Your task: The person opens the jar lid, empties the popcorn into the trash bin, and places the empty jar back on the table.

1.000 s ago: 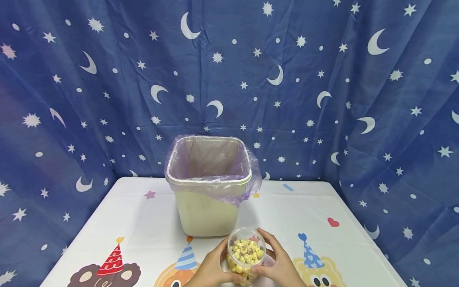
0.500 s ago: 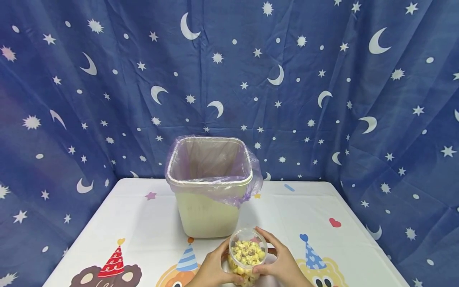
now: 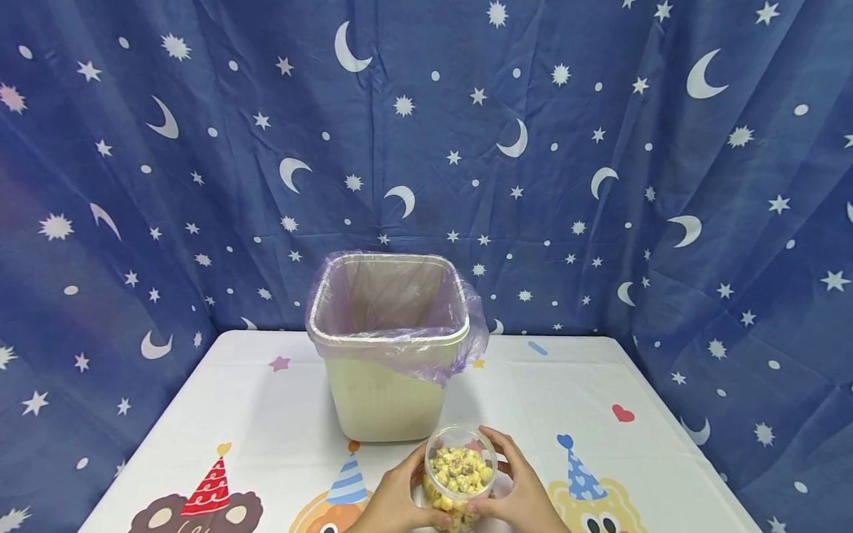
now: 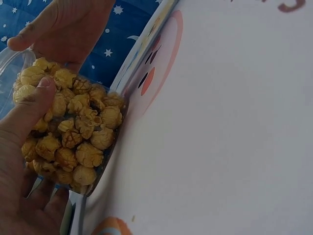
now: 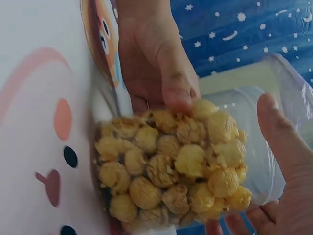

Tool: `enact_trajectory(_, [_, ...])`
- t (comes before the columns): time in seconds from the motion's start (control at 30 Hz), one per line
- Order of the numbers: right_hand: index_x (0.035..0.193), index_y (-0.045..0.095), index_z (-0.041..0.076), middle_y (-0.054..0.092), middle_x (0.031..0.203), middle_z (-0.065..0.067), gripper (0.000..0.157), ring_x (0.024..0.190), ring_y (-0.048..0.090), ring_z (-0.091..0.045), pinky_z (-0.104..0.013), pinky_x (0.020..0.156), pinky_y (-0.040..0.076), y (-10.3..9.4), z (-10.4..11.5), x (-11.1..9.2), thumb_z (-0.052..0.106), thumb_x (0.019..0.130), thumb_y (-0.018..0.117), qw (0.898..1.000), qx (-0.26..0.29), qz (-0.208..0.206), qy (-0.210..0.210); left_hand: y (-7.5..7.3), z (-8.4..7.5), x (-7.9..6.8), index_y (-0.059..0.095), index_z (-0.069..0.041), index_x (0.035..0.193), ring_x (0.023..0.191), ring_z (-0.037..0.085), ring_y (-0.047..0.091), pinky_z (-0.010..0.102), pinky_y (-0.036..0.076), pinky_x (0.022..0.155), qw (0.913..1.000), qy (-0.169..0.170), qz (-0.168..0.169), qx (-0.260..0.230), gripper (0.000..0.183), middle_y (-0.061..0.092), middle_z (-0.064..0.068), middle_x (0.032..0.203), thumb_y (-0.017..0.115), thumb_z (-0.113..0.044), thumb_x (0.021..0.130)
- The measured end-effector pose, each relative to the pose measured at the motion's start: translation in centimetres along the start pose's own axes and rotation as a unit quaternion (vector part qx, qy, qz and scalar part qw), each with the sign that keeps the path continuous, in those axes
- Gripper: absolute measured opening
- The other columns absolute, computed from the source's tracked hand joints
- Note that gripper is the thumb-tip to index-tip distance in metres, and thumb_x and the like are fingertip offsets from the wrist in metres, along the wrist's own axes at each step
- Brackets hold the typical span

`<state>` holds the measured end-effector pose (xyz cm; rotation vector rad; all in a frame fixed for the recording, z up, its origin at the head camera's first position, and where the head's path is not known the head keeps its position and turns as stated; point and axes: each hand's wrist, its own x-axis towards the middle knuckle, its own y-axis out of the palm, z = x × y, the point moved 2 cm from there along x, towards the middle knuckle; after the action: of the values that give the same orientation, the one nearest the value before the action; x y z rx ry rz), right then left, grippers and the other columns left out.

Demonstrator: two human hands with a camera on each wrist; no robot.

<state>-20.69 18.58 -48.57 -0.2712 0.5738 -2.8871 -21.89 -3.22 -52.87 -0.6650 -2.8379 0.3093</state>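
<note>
Fingers of left hand (image 3: 393, 497) and right hand (image 3: 523, 496) grasp clear jar (image 3: 461, 498) at its eight and four o'clock, head view; popcorn (image 3: 460, 468) visible through mouth, whole bin (image 3: 386, 403) at eleven. Left wrist view: left thumb (image 4: 32, 110) across jar's side. Right wrist view: popcorn stops short of rim; pink printed face (image 5: 49, 147), outside head view, at nine o'clock.

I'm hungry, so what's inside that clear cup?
Yellowish popcorn sits in the clear cup, with space above it. Deeper pieces are covered by outer ones, and the left hand and right hand hide parts of the sides.
</note>
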Motion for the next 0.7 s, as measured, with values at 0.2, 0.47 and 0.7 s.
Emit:
enact_trajectory(0.2, [0.142, 0.046, 0.034, 0.052, 0.14, -0.001, 0.092, 0.121, 0.052, -0.033, -0.031, 0.095, 0.052, -0.5, 0.0, 0.6, 0.02, 0.064, 0.093, 0.999, -0.009, 0.016, 0.037, 0.0, -0.1, 0.1, 0.028, -0.001, 0.153, 0.134, 0.038, 0.047, 0.038, 0.045, 0.109, 1.0, 0.003, 0.004, -0.004, 0.107, 0.041, 0.02, 0.152, 0.09, -0.028, 0.07])
enact_trajectory(0.47, [0.145, 0.046, 0.034, 0.05, 0.145, -0.005, 0.093, 0.118, 0.053, -0.029, -0.028, 0.097, 0.053, -1.5, -0.4, 1.2, 0.019, 0.066, 0.092, 0.997, 0.018, 0.07, 0.015, -0.1, 0.1, 0.1, 0.027, -0.001, 0.153, 0.134, 0.04, 0.047, 0.038, 0.046, 0.108, 1.0, 0.001, 0.007, -0.003, 0.108, 0.04, 0.021, 0.152, 0.09, -0.029, 0.07])
enact_trajectory(0.7, [0.147, 0.047, 0.022, 0.052, 0.141, -0.012, 0.084, 0.116, 0.056, -0.024, -0.029, 0.098, 0.054, -2.1, -1.0, 1.5, 0.016, 0.073, 0.088, 0.994, 0.055, 0.091, -0.015, -0.1, 0.2, 0.1, 0.029, -0.003, 0.153, 0.134, 0.038, 0.047, 0.035, 0.046, 0.108, 1.0, 0.003, 0.008, -0.001, 0.107, 0.041, 0.019, 0.151, 0.09, -0.029, 0.07])
